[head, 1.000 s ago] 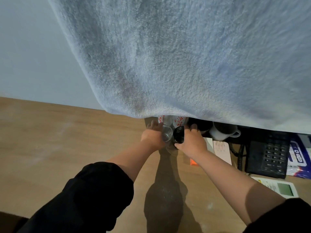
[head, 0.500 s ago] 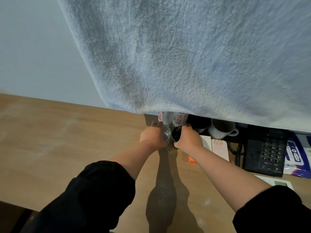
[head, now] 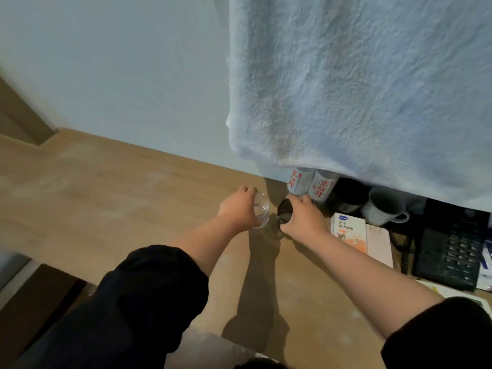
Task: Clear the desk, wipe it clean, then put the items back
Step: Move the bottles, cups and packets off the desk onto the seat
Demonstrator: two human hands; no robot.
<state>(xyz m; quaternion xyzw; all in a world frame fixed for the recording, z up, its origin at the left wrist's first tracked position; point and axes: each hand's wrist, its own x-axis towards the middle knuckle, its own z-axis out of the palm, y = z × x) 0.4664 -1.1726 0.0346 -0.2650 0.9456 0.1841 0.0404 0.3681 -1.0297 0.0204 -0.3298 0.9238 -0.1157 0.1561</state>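
Bottles (head: 319, 186) stand at one o'clock just beyond the right hand (head: 303, 218), which clasps a dark cup (head: 284, 211), the left hand (head: 238, 209) gripping a clear glass (head: 262, 212) at its nine o'clock, near the desk's (head: 133, 195) back edge.

My wooden worktop (head: 111, 203) carries two white bottles (head: 320, 186); right of them stand a black mug (head: 348, 195), a white mug (head: 383, 206), a box (head: 347, 230) and a black telephone (head: 452, 249).

Fluffy cloth towel (head: 372, 89); matt wood desk (head: 106, 195).
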